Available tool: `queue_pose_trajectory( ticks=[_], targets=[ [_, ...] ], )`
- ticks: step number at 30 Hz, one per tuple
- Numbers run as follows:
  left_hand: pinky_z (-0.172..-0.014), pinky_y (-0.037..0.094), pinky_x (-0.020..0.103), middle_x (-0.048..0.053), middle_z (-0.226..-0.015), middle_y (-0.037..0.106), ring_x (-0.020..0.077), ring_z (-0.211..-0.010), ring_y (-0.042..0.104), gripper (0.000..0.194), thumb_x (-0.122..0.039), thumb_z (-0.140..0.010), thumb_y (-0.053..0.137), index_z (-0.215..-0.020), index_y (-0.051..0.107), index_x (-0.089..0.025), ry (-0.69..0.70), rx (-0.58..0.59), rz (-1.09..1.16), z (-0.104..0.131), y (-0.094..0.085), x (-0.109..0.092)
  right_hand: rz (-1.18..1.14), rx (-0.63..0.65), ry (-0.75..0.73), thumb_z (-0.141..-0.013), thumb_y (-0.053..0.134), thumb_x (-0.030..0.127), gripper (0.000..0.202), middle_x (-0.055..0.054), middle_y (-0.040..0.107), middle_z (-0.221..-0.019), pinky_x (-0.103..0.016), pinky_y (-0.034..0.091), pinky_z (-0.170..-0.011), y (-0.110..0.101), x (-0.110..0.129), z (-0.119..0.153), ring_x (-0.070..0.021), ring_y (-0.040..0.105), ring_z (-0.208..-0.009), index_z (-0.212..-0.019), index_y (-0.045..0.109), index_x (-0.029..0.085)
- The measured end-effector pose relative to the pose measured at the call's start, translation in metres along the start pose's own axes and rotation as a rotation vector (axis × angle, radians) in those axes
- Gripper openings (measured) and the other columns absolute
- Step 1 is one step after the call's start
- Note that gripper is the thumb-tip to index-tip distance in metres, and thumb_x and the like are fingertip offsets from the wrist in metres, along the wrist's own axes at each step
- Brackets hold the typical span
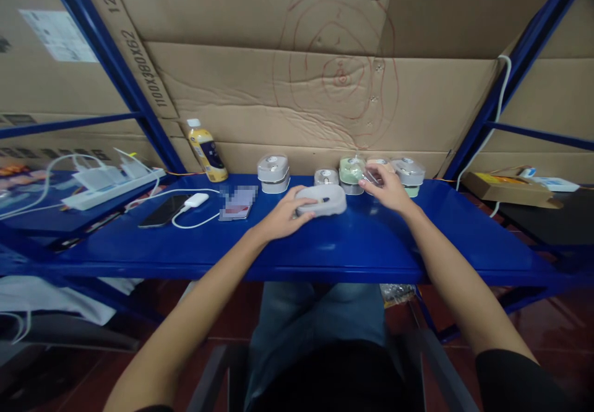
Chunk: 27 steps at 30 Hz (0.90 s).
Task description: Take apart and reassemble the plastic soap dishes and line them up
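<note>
A light grey oval container (331,201) is gripped at its left end by my left hand (288,214), above the blue table. My right hand (384,188) is at the row of small containers, its fingers closed on a clear lid (372,177). Just left of those fingers sits a green container (350,171). A small grey round container (326,177) stands behind the oval one. Beyond my right hand is a stack with a grey top (408,169) and a green lower part. Another grey and white stack (273,171) stands farther left.
On the blue table (223,245), a yellow bottle (207,152), a black phone (164,211), a white charger (197,200) with cable and a partly pixelated phone (239,203) lie to the left. Blue shelf posts flank both sides. Cardboard (223,90) forms the back wall.
</note>
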State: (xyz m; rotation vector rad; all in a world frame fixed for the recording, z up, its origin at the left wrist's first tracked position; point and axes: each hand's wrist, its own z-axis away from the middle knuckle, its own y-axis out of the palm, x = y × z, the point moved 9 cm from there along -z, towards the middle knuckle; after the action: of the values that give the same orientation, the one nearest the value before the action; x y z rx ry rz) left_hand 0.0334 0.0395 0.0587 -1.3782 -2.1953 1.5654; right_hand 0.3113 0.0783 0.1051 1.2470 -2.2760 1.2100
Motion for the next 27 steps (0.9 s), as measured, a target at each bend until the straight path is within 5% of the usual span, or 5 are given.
queue_pose_trajectory(
  ticks=[4,7,15,19,27],
  targets=[
    [-0.131,0.035,0.051,0.013,-0.165,0.043,0.0358,-0.155,0.043,0.045,-0.052,-0.100,0.064,-0.136,0.072,-0.026,0.129,0.187,0.030,0.006,0.034,-0.044,-0.012,0.168,0.038,-0.081,0.076,0.067,0.063,-0.012,0.074,-0.125,-0.055,0.055,-0.103,0.007,-0.003,0.003,-0.0323,0.070,-0.110,-0.124,0.068,0.022],
    [-0.129,0.038,0.053,0.015,-0.162,0.048,0.0356,-0.152,0.047,0.057,-0.054,-0.097,0.069,-0.145,0.063,-0.025,0.128,0.222,0.031,0.007,0.047,-0.049,-0.068,0.315,0.032,-0.076,0.083,0.062,0.065,-0.011,0.073,-0.125,-0.053,0.056,-0.104,0.017,0.006,0.010,-0.0318,0.070,-0.112,-0.125,0.068,0.023],
    [-0.132,0.029,0.059,0.024,-0.174,0.027,0.0431,-0.162,0.028,0.135,-0.078,-0.067,0.087,-0.169,0.020,-0.019,-0.044,0.119,0.047,0.002,0.038,-0.012,0.103,0.476,-0.224,-0.070,0.088,0.065,0.079,-0.013,0.075,-0.125,-0.050,0.056,-0.099,0.056,0.066,0.034,-0.0334,0.071,-0.112,-0.132,0.069,0.021],
    [-0.132,0.023,0.063,0.028,-0.173,0.024,0.0484,-0.164,0.018,0.140,-0.081,-0.060,0.087,-0.166,0.024,-0.014,-0.148,0.135,-0.026,0.005,0.023,0.023,0.211,0.502,-0.284,-0.076,0.084,0.069,0.078,-0.014,0.073,-0.130,-0.051,0.056,-0.101,0.074,0.081,0.042,-0.0359,0.070,-0.118,-0.135,0.069,0.021],
    [-0.124,0.035,0.061,0.025,-0.164,0.042,0.0506,-0.155,0.036,0.130,-0.080,-0.054,0.089,-0.158,0.041,-0.019,-0.271,0.140,-0.081,0.010,0.008,0.062,0.266,0.546,-0.255,-0.076,0.083,0.070,0.080,-0.013,0.073,-0.131,-0.052,0.059,-0.095,0.087,0.082,0.048,-0.0360,0.071,-0.114,-0.141,0.067,0.024]
  ],
)
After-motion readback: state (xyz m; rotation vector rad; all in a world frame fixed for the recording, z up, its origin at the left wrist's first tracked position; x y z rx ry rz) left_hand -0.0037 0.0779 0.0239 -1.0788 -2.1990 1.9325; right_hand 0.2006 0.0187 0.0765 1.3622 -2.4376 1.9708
